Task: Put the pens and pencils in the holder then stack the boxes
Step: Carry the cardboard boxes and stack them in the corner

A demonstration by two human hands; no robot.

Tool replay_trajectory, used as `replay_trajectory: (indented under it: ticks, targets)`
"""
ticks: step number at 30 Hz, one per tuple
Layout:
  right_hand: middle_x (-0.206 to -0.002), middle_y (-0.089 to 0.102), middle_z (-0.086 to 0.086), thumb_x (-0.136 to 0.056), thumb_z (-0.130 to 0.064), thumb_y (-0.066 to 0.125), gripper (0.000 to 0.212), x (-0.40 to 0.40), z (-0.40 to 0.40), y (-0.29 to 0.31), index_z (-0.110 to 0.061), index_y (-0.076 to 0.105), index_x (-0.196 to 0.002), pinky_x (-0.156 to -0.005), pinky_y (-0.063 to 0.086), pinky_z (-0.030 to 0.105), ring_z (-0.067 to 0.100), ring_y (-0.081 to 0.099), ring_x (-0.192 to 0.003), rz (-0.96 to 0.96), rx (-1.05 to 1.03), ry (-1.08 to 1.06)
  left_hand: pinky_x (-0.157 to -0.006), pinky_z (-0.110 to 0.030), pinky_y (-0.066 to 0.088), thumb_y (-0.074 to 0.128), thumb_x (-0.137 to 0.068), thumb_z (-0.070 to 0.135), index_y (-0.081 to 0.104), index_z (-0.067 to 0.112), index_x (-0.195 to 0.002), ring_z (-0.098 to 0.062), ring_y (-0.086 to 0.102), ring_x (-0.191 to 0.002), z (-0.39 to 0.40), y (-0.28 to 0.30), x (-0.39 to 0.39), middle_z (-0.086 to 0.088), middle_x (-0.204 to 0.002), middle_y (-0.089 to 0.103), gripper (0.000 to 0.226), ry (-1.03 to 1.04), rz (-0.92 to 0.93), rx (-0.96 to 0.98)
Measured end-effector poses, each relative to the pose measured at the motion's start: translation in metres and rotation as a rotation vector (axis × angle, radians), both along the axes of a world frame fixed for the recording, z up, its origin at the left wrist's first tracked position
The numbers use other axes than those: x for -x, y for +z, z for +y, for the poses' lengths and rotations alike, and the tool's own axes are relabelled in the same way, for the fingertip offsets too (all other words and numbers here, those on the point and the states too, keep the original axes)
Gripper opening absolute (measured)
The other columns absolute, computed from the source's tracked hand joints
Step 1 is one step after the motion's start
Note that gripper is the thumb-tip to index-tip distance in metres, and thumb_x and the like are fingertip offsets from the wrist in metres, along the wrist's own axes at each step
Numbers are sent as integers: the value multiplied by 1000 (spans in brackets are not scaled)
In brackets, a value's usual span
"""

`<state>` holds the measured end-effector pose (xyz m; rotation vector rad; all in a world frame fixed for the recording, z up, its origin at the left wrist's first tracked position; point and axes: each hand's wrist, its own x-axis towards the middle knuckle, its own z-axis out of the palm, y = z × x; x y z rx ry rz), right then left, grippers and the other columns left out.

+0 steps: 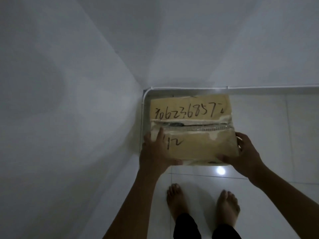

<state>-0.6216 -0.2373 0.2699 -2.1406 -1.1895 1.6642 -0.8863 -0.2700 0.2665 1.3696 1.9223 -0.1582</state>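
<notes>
A brown cardboard box (pixel 191 128), taped along its middle seam and marked with black handwritten digits, sits in the room's corner. My left hand (pixel 155 150) grips its near left corner, thumb on the front edge and fingers lying on the top. At the near right corner my right hand (pixel 245 154) holds the box, thumb along the front edge, fingers curled round the side. I cannot tell whether the box rests on the floor or on another box. No pens, pencils or holder are in view.
White walls (pixel 69 100) meet in a corner right behind the box. A white cable conduit (pixel 259 87) runs along the wall's base. The floor is glossy white tile (pixel 276 135) with a light reflection. My bare feet (pixel 174 199) stand just in front of the box.
</notes>
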Motion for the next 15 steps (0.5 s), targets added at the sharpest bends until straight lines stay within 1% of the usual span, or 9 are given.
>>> replay_trajectory:
  ticks: [2, 4, 8, 9, 11, 13, 15]
  targets:
    - [-137, 50, 4, -61, -17, 89, 95, 5, 7, -37, -20, 35, -139, -92, 53, 47, 28, 52, -116, -7, -16, 5, -100, -52, 50, 84, -49, 70, 9, 30, -155, -37, 40, -131, 4, -37, 7, -19, -152, 21, 136, 12, -6, -29]
    - [-138, 50, 5, -61, -18, 89, 95, 14, 15, -71, -21, 35, -139, -92, 52, 46, 26, 52, -114, -16, -30, 19, -101, -52, 49, 87, -49, 64, 11, 29, -155, -37, 38, -134, 10, -69, 15, -18, -153, 21, 135, 41, -9, -33]
    - [-140, 51, 7, -61, -18, 89, 96, 29, 20, -121, -19, 34, -140, -93, 51, 45, 31, 53, -120, -56, -78, 32, -100, -53, 49, 87, -54, 60, 13, 35, -155, -35, 38, -133, 20, -120, 24, -17, -151, 21, 128, -41, 56, -93]
    - [-141, 51, 8, -62, -17, 89, 96, 32, 21, -130, -19, 33, -140, -91, 51, 42, 32, 54, -120, -72, -97, 33, -99, -52, 50, 85, -56, 61, 14, 36, -154, -35, 38, -133, 21, -130, 25, -17, -152, 21, 123, -81, 97, -126]
    - [-139, 52, 8, -64, -15, 88, 95, 40, 21, -144, -18, 32, -141, -80, 51, 32, 32, 56, -118, -92, -130, 29, -101, -53, 48, 80, -62, 64, 15, 39, -154, -37, 32, -138, 22, -145, 26, -18, -156, 18, 115, -132, 191, -170]
    - [-137, 54, 7, -66, -14, 87, 93, 49, 25, -153, -18, 32, -141, -70, 46, 22, 30, 57, -115, -108, -150, 47, -107, -53, 42, 75, -69, 65, 8, 42, -155, -41, 23, -142, 24, -152, 28, -21, -159, 10, 111, -157, 259, -158]
    - [-135, 55, 7, -65, -15, 87, 93, 55, 33, -157, -16, 33, -140, -65, 43, 17, 29, 58, -114, -123, -170, 72, -109, -52, 37, 70, -74, 66, 2, 42, -156, -44, 16, -144, 28, -154, 31, -24, -160, 4, 110, -174, 305, -127]
